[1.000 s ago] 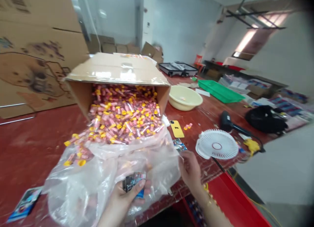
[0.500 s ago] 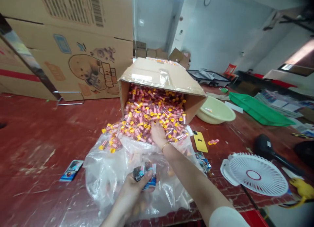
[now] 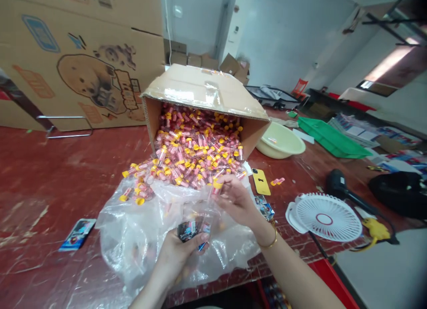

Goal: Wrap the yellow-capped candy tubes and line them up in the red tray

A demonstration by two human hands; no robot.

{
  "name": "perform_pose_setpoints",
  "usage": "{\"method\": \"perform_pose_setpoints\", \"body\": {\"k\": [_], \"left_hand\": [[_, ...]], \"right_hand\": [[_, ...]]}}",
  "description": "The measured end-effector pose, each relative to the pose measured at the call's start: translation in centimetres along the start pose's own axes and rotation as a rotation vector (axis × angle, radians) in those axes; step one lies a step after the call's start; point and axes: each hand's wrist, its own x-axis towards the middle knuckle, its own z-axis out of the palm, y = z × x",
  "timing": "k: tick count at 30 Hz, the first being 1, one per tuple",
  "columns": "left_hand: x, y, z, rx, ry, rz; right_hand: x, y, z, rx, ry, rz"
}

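Note:
A cardboard box [image 3: 203,86] lies on its side and spills several small pink tubes with yellow caps [image 3: 190,153] onto a clear plastic bag [image 3: 133,229]. My right hand [image 3: 235,200] is closed on one yellow-capped tube [image 3: 216,186], held just in front of the heap. Nearer to me, my left hand [image 3: 176,253] grips a small dark printed packet [image 3: 191,229] over the plastic bag.
The red table [image 3: 50,180] carries a printed packet [image 3: 76,234] at left, a yellow phone [image 3: 260,182], a white fan [image 3: 325,215], a cream basin [image 3: 282,142], a green tray [image 3: 330,138] and a black tool [image 3: 347,191]. Large printed cartons [image 3: 80,64] stand behind.
My right hand has drawn back from the heap toward me, now holding a tube. The left hand kept its packet. The view shifted slightly.

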Motion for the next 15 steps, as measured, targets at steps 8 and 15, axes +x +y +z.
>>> {"method": "perform_pose_setpoints", "body": {"k": [8, 15], "left_hand": [[0.3, -0.5, 0.5, 0.008, 0.014, -0.04], [0.3, -0.4, 0.9, -0.098, 0.011, -0.164]], "right_hand": [[-1.4, 0.4, 0.2, 0.124, -0.125, 0.157], [-4.3, 1.7, 2.3, 0.381, -0.117, 0.387]]}}
